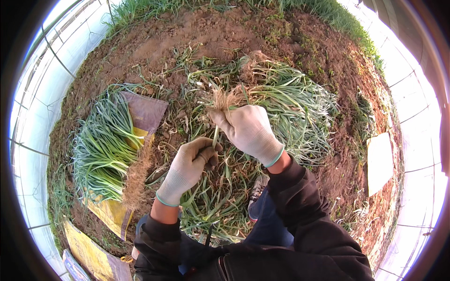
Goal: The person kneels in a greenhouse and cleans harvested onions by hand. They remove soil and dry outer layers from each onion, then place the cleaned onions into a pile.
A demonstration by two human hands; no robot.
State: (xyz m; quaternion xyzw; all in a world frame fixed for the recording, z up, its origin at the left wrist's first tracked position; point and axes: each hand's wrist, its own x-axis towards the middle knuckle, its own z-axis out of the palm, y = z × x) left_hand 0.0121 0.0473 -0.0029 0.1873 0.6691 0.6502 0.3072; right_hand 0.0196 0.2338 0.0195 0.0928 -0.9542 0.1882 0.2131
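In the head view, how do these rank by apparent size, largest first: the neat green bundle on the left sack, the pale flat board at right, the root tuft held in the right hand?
1. Green bundle
2. Pale board
3. Root tuft, though nearer the camera

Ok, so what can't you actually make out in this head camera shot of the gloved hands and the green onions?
- Right hand: how many stalks it grips; glove covers them below the roots.
- Left hand: what its curled fingers pinch; hidden inside the fist.
- Shoe: mostly under leaves and the right sleeve.
- Yellow sack: its far part lies beneath the sorted bundle.
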